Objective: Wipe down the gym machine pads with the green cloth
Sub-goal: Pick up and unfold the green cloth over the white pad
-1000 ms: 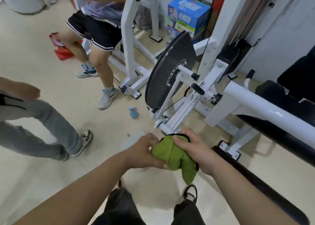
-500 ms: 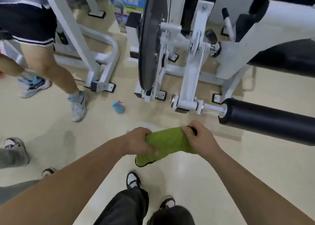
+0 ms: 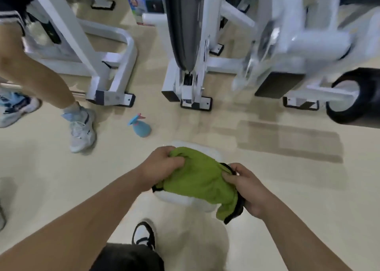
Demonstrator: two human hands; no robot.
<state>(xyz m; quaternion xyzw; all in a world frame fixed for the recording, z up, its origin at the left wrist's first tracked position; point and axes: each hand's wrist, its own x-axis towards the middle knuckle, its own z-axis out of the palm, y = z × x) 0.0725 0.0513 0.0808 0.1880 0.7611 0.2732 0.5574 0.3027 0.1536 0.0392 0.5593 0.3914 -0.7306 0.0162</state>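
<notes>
Both my hands hold the green cloth [image 3: 200, 180], bunched, with a black edge, low in the middle of the view. My left hand [image 3: 162, 166] grips its upper left end and my right hand [image 3: 248, 190] grips its lower right end. Right under the cloth sits a white basin [image 3: 185, 201] on the floor. A black roller pad [image 3: 357, 98] on the white gym machine [image 3: 304, 40] is at the right edge, well beyond my hands. The machine's grey weight plate [image 3: 183, 24] stands edge-on ahead.
A small blue spray bottle [image 3: 140, 126] lies on the beige floor ahead of my left hand. Another person's legs and trainers [image 3: 82, 127] stand at left beside a second white machine frame [image 3: 107, 65]. My own shoe [image 3: 144, 233] is below the cloth.
The view has tilted down and closer to the floor. My hands, still gripping the cloth, have moved over a white basin, and the cloth is more bunched than half a second ago.
</notes>
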